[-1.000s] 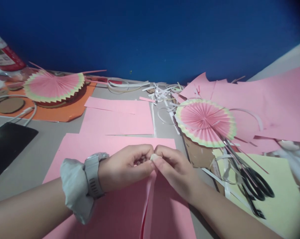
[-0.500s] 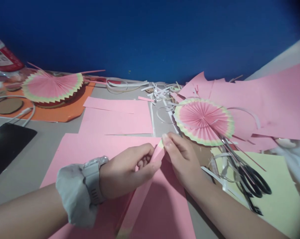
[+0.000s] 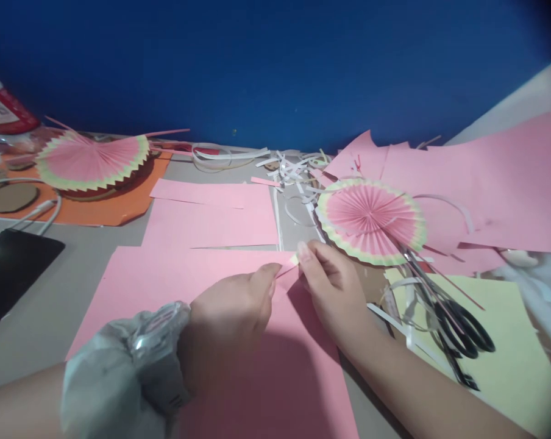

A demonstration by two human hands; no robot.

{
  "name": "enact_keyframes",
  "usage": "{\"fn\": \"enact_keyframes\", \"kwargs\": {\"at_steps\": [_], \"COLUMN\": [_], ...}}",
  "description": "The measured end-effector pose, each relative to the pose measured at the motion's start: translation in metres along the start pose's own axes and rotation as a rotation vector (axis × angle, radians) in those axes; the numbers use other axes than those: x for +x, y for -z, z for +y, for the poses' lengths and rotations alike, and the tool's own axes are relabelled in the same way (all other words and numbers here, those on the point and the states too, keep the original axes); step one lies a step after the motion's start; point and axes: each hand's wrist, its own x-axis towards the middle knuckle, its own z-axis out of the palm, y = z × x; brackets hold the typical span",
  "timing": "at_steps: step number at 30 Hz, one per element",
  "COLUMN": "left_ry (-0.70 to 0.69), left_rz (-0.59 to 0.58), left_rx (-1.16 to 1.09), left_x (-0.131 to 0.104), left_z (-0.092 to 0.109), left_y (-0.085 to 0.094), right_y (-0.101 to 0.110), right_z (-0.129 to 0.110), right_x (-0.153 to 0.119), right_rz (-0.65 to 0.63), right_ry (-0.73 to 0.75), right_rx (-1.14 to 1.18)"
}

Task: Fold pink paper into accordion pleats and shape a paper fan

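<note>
Between my hands is a narrow pink paper strip [image 3: 286,266] with a pale yellow-green end. My right hand [image 3: 333,289] pinches that pale end between thumb and fingers. Slightly blurred, my left hand [image 3: 234,317] has its thumb and fingers closed on the strip's left part, with its back turned up; the rest of the strip is hidden behind it. Both hands are above a large pink sheet [image 3: 152,274]. A pleated pink disc with a pale green rim [image 3: 371,219] lies just beyond my right hand.
Black-handled scissors [image 3: 462,326] lie over a pale yellow sheet [image 3: 508,329] on the right. Paper scraps [image 3: 294,171] are at the back. A pleated fan [image 3: 95,161] rests on orange paper [image 3: 138,207]; a black device [image 3: 19,268] is at left.
My left hand has rolled over, its back now up and its thumb nearer my right hand. The strip's long lower part no longer shows. My right hand has barely moved.
</note>
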Motion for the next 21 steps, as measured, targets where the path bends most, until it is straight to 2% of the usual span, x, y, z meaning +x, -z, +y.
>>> {"fn": "enact_keyframes", "kwargs": {"at_steps": [5, 8, 10, 15, 21], "left_ry": [0.028, 0.012, -0.018, -0.057, -0.088], "left_rz": [0.025, 0.052, 0.021, -0.183, -0.21], "left_rx": [0.476, 0.602, 0.631, 0.543, 0.431], "left_x": [-0.006, -0.007, -0.005, 0.006, 0.012], "left_z": [0.006, 0.009, 0.008, 0.003, -0.003], "left_y": [-0.011, -0.014, -0.012, 0.005, 0.013], "right_y": [0.0, 0.001, 0.001, 0.001, 0.001], "right_z": [-0.001, 0.002, 0.005, 0.01, 0.008], "right_x": [-0.001, 0.002, 0.004, 0.01, 0.01], "right_rz": [0.051, 0.108, 0.169, 0.263, 0.294], "right_ry": [-0.017, -0.047, -0.074, -0.118, -0.111], "right_rx": [0.017, 0.058, 0.139, 0.343, 0.383]}}
